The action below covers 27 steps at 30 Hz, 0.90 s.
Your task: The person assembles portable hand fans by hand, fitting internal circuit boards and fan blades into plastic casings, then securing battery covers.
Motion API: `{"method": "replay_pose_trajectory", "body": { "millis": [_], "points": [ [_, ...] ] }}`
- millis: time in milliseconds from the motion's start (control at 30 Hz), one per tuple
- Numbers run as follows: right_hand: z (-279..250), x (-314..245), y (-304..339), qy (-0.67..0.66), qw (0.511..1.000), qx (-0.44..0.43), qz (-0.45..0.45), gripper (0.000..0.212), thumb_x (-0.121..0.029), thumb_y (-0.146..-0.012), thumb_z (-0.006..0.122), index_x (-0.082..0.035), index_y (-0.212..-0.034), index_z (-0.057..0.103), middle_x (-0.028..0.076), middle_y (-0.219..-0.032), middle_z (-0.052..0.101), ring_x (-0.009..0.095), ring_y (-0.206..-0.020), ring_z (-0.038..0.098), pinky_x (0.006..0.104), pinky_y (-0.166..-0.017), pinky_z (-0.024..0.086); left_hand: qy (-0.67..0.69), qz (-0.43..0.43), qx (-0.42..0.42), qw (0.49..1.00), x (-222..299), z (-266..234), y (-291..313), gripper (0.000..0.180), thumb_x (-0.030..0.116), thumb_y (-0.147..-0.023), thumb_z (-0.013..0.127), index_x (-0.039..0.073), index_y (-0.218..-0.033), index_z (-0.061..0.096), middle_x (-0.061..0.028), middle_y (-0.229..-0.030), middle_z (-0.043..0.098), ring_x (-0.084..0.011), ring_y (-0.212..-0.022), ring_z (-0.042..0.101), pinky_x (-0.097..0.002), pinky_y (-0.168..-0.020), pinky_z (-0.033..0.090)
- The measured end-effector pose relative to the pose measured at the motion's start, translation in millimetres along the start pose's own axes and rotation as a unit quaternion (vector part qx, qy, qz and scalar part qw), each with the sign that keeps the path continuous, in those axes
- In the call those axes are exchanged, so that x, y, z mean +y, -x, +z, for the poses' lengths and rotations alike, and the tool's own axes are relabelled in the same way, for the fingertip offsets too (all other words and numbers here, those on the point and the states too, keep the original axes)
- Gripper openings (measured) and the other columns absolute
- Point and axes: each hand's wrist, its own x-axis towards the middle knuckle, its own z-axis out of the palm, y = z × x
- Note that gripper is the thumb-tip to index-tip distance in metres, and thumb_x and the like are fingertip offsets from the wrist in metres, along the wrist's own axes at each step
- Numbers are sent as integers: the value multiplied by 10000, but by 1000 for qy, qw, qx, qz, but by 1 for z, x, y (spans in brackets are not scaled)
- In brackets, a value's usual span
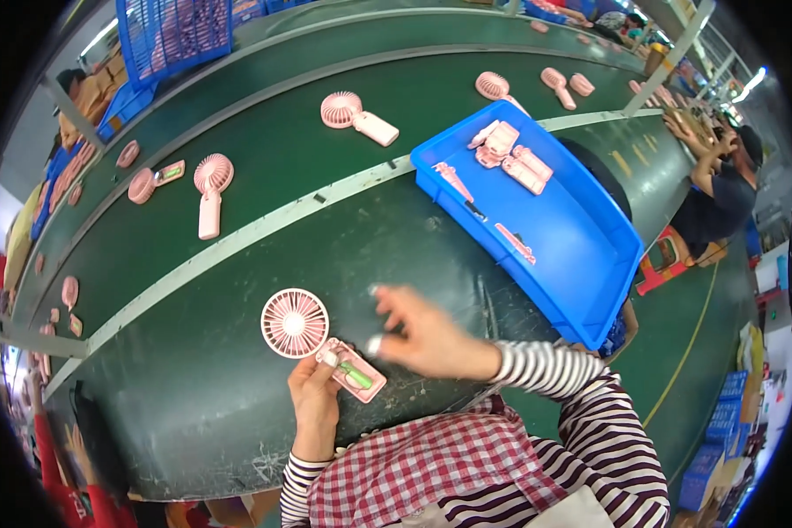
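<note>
Gripping: left hand (313,392), on a pink plastic round-headed fan (296,324) lying on the dark green worktop (202,396), seemingly to steady its uncovered handle (373,388), green cylindrical battery (355,376) upward. Right hand (431,334): fingers parted, nothing visibly held. Blue rectangular plastic bin (572,260): rightward, apparently for reach.

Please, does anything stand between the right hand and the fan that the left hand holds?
Nothing visible does: between the right hand and the fan, only the table shows. The left hand grips the fan from the near side; the tray stands farther right, out of the way.
</note>
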Motion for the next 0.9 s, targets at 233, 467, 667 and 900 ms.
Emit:
{"method": "replay_pose_trajectory", "body": {
  "millis": [233,467,667,900],
  "points": [
    [-168,102,-69,459,859,180,138,221,-143,-730,563,-30,-912,617,194,-822,629,323,-765,615,408,-669,497,12,-41,-11,999,0,-15,5,230,59,-842,505,-58,-1039,533,-182,-958,606,-264,-896,608,-362,-778,513],
    [-205,206,-73,639,744,161,109,259,-48,-715,552,-9,-969,529,164,-894,620,317,-794,615,402,-683,505,-17,-50,4,999,6,-2,4,238,78,-842,514,-67,-1029,542,-155,-958,612,-236,-879,612,-343,-773,509],
    [-195,178,-68,619,760,134,148,365,3,-724,513,-64,-1082,499,149,-887,618,301,-839,595,409,-643,500,3,-68,7,998,10,-11,5,236,76,-805,578,-41,-1009,554,-119,-935,616,-198,-872,610,-330,-770,509],
    [-93,36,-30,-25,998,64,8,515,71,-711,494,-42,-1213,483,73,-964,604,155,-778,577,275,-693,489,20,-98,11,995,1,-13,6,232,75,-825,556,-40,-1027,547,-114,-947,612,-197,-875,610,-330,-770,511]
  ]
}}
